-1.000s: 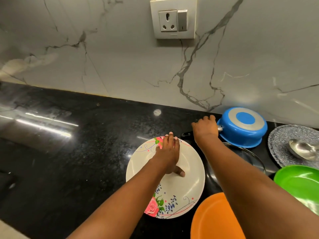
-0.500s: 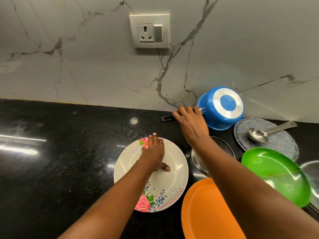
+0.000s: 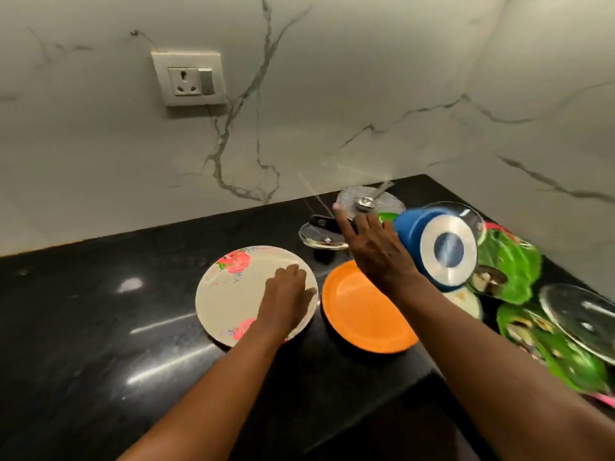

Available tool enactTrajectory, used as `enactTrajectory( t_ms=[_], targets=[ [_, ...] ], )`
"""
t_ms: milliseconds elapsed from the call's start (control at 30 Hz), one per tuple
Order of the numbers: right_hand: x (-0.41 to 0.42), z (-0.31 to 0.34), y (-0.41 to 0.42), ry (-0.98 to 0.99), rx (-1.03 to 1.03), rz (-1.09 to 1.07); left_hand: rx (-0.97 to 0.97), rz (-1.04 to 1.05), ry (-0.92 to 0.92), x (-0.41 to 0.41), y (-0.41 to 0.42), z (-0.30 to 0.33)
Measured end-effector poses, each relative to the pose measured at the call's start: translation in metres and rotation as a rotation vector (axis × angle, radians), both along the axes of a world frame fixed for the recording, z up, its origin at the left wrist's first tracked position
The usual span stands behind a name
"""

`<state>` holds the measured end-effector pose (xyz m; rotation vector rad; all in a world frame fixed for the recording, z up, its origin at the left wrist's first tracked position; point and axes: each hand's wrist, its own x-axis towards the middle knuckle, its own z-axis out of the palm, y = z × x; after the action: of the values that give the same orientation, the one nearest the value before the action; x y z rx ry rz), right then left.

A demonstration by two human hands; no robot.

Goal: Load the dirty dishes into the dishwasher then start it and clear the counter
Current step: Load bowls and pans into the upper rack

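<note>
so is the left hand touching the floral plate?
Touching. The head view shows the left hand lying flat on the floral plate, fingers spread over its right side with no gap visible.

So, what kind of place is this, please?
Most likely a home kitchen: a black stone counter under a marble-look wall with a socket, and used dishes such as a floral plate and a blue saucepan.

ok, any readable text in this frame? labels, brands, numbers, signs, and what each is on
None readable.
Wall socket: no lettering shows on its plate or switch.
Blue saucepan: steel base is bare and motion-blurred; any stamp cannot be told.
Floral plate: flower pattern only, no words.
Orange plate: plain.
Green plates: blurred, nothing legible.
</note>
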<state>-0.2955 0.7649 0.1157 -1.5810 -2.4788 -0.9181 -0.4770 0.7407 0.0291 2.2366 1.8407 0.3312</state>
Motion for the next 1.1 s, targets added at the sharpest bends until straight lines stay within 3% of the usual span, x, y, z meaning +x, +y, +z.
enactTrajectory(
  t_ms=[233, 367, 567, 800, 967, 1100],
  targets=[
    [0.071, -0.034, -0.149, 0.202, 0.029, -0.486, 0.113, -0.371, 0.07, 0.074, -0.078, -0.004],
    [0.115, -0.047, -0.247, 0.263, 0.042, -0.732, 0.154, -0.57, 0.021, 0.126, -0.13, -0.009],
    [0.148, -0.071, -0.387, 0.237, 0.134, -0.934, 0.155, -0.832, -0.077, 0.181, -0.237, -0.023],
    [0.128, -0.1, -0.588, 0.189, 0.093, -1.157, 0.042, -1.087, 0.057, 0.199, -0.402, -0.052],
    [0.088, -0.118, -0.717, 0.285, 0.025, -1.345, 0.033, -1.316, 0.232, 0.194, -0.523, -0.068],
    [0.055, -0.129, -0.801, 0.302, -0.004, -1.449, -0.061, -1.439, 0.258, 0.191, -0.602, -0.066]
  ],
)
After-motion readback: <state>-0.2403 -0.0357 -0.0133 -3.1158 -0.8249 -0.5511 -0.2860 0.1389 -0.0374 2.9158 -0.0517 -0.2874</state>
